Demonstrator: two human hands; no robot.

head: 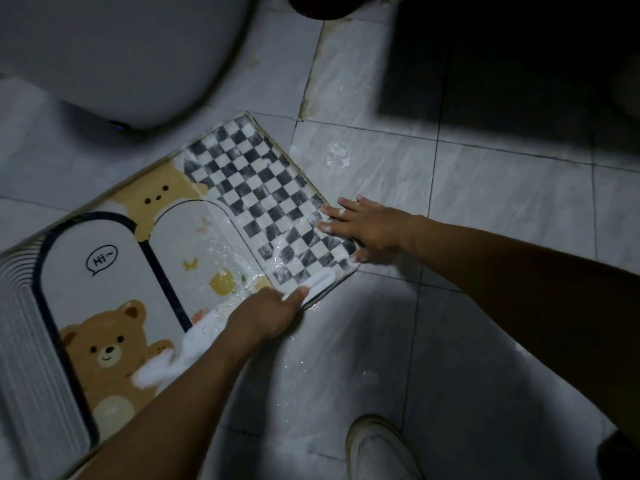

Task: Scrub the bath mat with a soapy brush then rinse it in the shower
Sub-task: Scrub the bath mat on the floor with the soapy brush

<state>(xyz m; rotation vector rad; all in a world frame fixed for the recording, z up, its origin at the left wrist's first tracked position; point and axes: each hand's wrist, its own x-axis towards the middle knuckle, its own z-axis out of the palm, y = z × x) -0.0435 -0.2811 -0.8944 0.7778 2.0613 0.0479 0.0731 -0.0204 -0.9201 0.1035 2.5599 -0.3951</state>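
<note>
A white shoe [377,448] stands on the wet tiled floor [485,202] off the bath mat's [104,271] near side.
The left hand [266,317] grips a white brush [318,284] whose head lies on the mat's checkered corner. The right hand [363,226] presses flat on that same corner, fingers straight. The mat lies on the floor with its bear print up, foam [162,368] along its near edge and a white toilet [121,64] beyond its far edge.

One mat [114,271], one brush [322,284], two hands [263,317] [367,230], one shoe [377,448].
</note>
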